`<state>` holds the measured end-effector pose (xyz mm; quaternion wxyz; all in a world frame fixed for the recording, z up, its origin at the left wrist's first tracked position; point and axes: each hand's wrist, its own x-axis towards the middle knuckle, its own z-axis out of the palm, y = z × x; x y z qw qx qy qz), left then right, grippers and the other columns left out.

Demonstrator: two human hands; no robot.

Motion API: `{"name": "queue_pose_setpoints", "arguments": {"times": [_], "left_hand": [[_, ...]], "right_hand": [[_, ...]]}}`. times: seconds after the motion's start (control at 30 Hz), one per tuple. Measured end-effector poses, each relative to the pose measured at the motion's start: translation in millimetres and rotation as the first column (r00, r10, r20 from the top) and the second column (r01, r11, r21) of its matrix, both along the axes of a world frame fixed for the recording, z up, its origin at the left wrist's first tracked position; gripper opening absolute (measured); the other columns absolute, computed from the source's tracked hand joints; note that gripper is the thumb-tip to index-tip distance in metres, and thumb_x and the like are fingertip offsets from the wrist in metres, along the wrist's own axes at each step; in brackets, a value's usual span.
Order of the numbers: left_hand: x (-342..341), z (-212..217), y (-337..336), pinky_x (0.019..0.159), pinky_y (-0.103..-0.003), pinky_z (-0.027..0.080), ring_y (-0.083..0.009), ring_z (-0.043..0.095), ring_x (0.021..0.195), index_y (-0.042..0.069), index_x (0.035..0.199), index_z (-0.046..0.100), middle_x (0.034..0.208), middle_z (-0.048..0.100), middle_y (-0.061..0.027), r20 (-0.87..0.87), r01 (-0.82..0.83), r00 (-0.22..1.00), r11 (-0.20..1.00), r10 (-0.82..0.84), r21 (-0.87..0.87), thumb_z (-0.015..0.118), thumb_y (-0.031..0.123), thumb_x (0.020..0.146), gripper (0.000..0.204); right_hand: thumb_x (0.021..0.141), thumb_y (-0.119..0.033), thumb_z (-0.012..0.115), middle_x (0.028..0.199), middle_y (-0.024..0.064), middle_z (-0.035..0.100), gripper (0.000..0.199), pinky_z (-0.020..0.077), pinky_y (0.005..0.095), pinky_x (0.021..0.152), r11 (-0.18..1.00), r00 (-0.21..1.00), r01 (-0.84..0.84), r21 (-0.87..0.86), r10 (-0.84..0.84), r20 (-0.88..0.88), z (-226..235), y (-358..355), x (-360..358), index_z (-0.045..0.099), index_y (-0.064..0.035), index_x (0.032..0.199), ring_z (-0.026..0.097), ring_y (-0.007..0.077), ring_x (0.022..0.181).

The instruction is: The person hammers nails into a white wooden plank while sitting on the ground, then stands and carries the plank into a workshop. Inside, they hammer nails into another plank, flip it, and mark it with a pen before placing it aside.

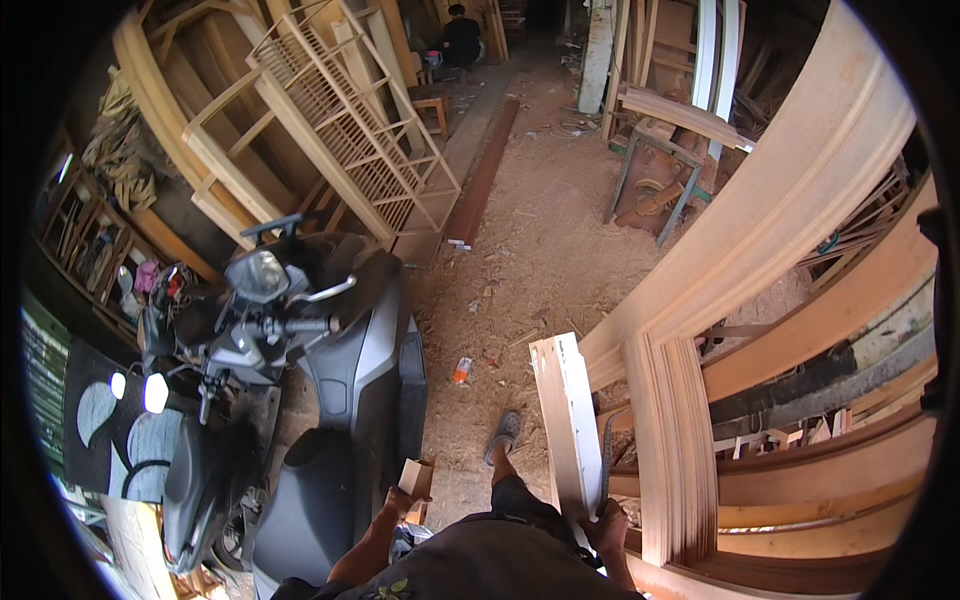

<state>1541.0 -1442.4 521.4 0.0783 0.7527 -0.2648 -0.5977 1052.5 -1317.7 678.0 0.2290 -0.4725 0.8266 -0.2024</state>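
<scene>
In the head view, the left hand (402,506) is at the lower edge, left of the wearer's torso, its fingers closed around a wooden piece (416,477) that points forward beside the scooter seat (305,490). The right hand (607,528) is right of the torso, its fingers bent at the lower end of a white-faced board (573,420); a thin dark strip (607,455) also runs down to it, and I cannot tell which of the two it is pinching. The board extends away from the body, bare wood on its left face and white on its right, just beside a large molded wooden frame (672,430) that fills much of the right side. Ahead of the torso, a foot in a grey clog (508,432) stands on the floor (545,260), which is strewn with shavings and scraps; an orange-and-white packet (463,370) lies farther forward. A reddish-brown beam (487,170) lies along the floor, near a slatted wooden frame (315,150) leaning at the left. On the far right a metal stand (678,205) has planks (682,115) across it, and in the background a person in dark clothing (462,38) sits low.
</scene>
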Motion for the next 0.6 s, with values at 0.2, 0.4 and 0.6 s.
{"name": "queue_pose_setpoints", "arguments": {"times": [0.2,0.4,0.6], "left_hand": [[-40.7,6.7,-233.1,0.096,-0.041,0.06,-0.0329,0.072,0.108,-0.009,0.137,0.053,0.122,0.071,-0.0203,0.255,0.329,0.911,0.944,-0.325,0.026,0.104,0.046,0.052,0.113],[-95.6,12.7,-418.6,0.092,-0.041,0.062,-0.0297,0.073,0.104,-0.008,0.137,0.054,0.123,0.072,-0.018,0.308,0.162,0.947,0.96,-0.087,-0.228,0.105,0.038,0.05,0.111],[-122.3,18.2,-604.9,0.079,-0.048,0.059,-0.0246,0.072,0.105,-0.01,0.119,0.069,0.116,0.074,-0.0201,0.254,0.428,0.891,0.884,-0.377,-0.188,0.104,0.028,0.053,0.084]], "right_hand": [[0.068,-0.03,0.093,0.078,0.0169,0.062,0.046,0.0501,0.0499,0.066,0.995,0.997,0.07,-0.072,-0.069,0.017,11.7,-175.1,-20.4,0.057,-0.0044,0.083,0.064,0.038,0.073],[0.077,-0.037,0.087,0.08,0.0186,0.066,0.044,0.0521,0.0547,0.069,0.989,0.991,0.131,-0.063,-0.13,0.024,45.6,-313.1,-38.9,0.059,-0.0044,0.082,0.066,0.0419,0.079],[0.069,-0.032,0.091,0.082,0.0171,0.066,0.044,0.0531,0.0519,0.072,0.958,0.959,0.283,-0.052,-0.282,0.027,45.8,-447.0,-51.9,0.059,-0.0061,0.084,0.067,0.0401,0.081]]}}
